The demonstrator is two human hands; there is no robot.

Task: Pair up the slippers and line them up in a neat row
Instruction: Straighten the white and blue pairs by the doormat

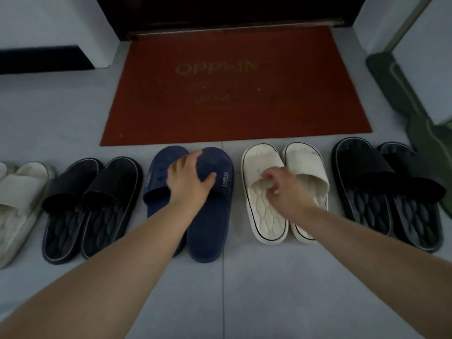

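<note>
Five pairs of slippers stand in a row on the grey floor. My left hand (189, 178) rests with spread fingers on the straps of the navy blue pair (215, 216), mostly on its right slipper. My right hand (281, 189) is blurred, its fingers curled at the strap edge of the left slipper of the white pair (266, 216). Whether it holds that strap is unclear. A black pair (90, 206) stands left of the navy pair, with a pale grey pair (17, 192) at the far left. Another black pair (389, 189) stands at the right end.
A red doormat (234, 94) lies just behind the row, in front of a dark door (220, 11). A green mat (420, 118) lies at the right by a wall. Grey tiled floor (244, 289) stretches in front of the slippers.
</note>
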